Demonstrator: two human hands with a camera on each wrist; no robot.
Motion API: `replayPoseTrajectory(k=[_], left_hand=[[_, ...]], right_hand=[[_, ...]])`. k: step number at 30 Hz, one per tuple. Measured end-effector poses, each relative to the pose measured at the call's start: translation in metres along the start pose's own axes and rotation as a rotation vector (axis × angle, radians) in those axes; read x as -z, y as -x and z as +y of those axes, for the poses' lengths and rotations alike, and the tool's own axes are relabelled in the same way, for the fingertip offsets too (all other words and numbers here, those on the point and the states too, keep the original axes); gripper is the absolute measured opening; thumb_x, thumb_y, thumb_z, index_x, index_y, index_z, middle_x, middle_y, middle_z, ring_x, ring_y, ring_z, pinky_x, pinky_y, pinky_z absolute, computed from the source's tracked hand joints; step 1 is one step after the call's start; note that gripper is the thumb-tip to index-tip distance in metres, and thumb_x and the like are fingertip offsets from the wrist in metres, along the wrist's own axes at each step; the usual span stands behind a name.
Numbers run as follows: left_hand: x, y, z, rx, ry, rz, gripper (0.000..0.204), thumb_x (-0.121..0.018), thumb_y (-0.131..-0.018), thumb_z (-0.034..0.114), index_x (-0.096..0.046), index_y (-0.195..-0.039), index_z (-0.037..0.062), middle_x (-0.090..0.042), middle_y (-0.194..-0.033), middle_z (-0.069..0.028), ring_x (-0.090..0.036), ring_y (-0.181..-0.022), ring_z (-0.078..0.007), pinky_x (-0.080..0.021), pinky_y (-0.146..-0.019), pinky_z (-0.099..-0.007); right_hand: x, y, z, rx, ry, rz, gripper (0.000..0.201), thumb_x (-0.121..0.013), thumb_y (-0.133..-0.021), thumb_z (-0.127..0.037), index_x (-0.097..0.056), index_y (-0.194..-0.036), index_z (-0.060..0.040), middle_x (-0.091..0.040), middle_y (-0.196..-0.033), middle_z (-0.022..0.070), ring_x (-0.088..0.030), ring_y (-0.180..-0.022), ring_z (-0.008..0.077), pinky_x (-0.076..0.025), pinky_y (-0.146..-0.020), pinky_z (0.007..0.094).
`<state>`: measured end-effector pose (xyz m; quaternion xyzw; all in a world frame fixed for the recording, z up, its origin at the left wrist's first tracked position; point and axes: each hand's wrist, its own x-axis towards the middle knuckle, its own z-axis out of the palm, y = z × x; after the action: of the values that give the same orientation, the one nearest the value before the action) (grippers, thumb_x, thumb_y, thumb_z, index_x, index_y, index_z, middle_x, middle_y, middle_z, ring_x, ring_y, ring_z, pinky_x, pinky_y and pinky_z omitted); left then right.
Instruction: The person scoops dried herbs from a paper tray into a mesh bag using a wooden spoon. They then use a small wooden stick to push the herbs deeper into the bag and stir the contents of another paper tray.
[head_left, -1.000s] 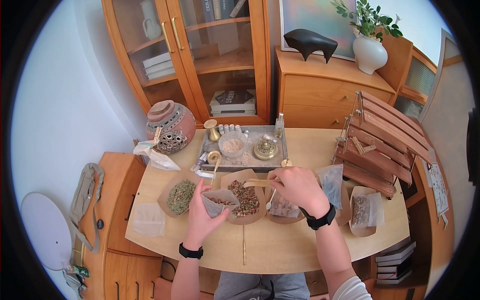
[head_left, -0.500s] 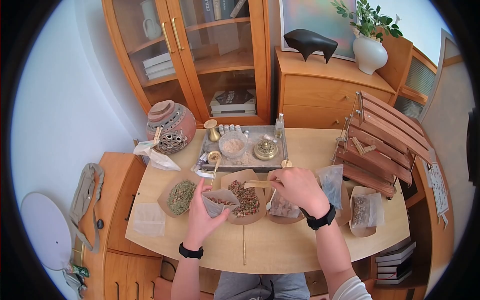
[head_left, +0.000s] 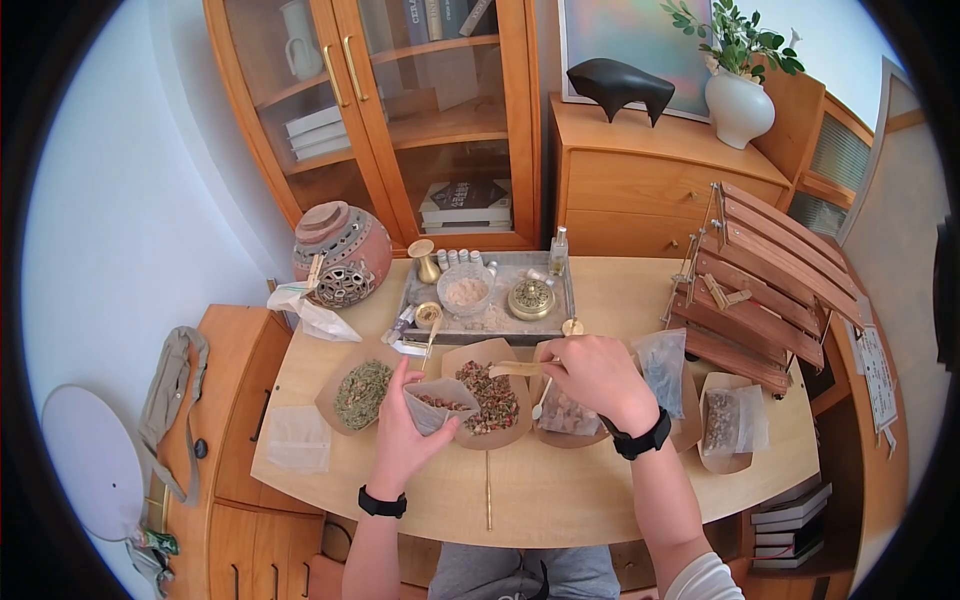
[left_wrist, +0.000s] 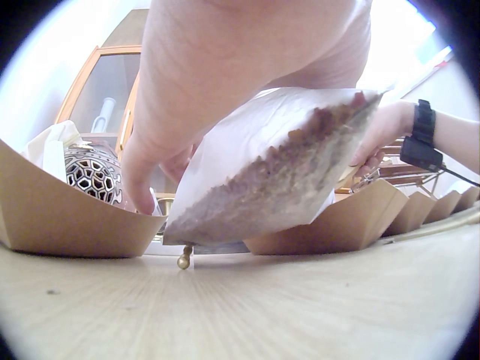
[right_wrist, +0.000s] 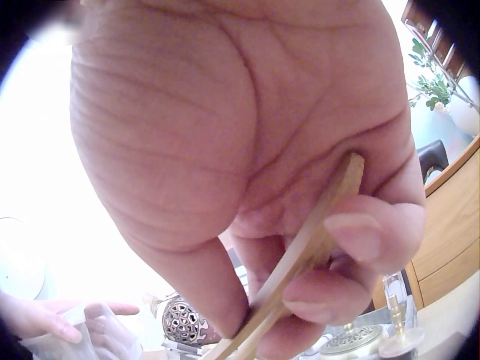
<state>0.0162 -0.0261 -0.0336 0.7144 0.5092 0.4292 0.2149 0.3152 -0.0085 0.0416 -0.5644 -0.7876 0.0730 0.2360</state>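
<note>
My left hand (head_left: 398,432) holds a translucent pouch (left_wrist: 255,172) by its side, mouth up. A reddish-brown dried mix (head_left: 440,403) lies inside the pouch, seen through its wall in the left wrist view. With curled fingers and thumb, my right hand (head_left: 598,375) grips a pale wooden scoop (right_wrist: 300,251). The scoop's far end reaches left over a brown paper tray (head_left: 515,432) of dried red and green petals (head_left: 490,405). The pouch overlaps that tray's left edge in the head view.
Another paper tray of green herbs (head_left: 363,395) stands left, near an empty clear bag (head_left: 298,440). More trays with bagged contents (head_left: 720,420) line the right. Behind sits a grey tray (head_left: 530,335) with a glass bowl (head_left: 466,290) and brass censer (head_left: 531,298). A brass stick (head_left: 489,490) lies in front.
Both hands stay nearly where they were; only the scoop's tip shifts slightly over the petals.
</note>
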Motion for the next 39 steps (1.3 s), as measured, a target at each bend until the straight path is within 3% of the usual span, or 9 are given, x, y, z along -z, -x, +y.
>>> replayPoseTrajectory(k=[27, 30, 39], left_hand=[[-0.0007, 0.0002, 0.0007, 0.001, 0.005, 0.005, 0.107, -0.089, -0.071, 0.017, -0.029, -0.158, -0.0007, -0.058, -0.132, -0.0190, -0.062, -0.118, -0.0342, -0.048, -0.104, -0.0460], [-0.0004, 0.0002, 0.0014, 0.000, -0.005, 0.007, 0.107, -0.089, -0.071, 0.017, -0.030, -0.158, -0.0006, -0.058, -0.132, -0.0190, -0.062, -0.118, -0.0340, -0.048, -0.104, -0.0460], [-0.0007, 0.0005, 0.0024, 0.037, 0.056, 0.037, 0.106, -0.090, -0.071, 0.016, -0.030, -0.158, -0.0001, -0.058, -0.132, -0.0186, -0.062, -0.119, -0.0331, -0.048, -0.103, -0.0450]], right_hand=[[0.0030, 0.0005, 0.0022, -0.016, 0.020, 0.047, 0.015, -0.068, -0.093, -0.020, -0.074, -0.090, -0.0068, -0.073, -0.080, 0.0162, -0.072, -0.079, 0.0367, -0.058, -0.072, 0.0460], [0.0051, -0.0002, 0.0008, -0.059, 0.000, 0.004, 0.017, -0.068, -0.094, -0.021, -0.077, -0.096, -0.0069, -0.075, -0.087, 0.0181, -0.072, -0.084, 0.0375, -0.057, -0.077, 0.0477], [0.0011, -0.0006, 0.0056, 0.023, 0.038, 0.028, 0.015, -0.068, -0.095, -0.020, -0.075, -0.095, -0.0067, -0.074, -0.082, 0.0160, -0.072, -0.078, 0.0367, -0.057, -0.071, 0.0475]])
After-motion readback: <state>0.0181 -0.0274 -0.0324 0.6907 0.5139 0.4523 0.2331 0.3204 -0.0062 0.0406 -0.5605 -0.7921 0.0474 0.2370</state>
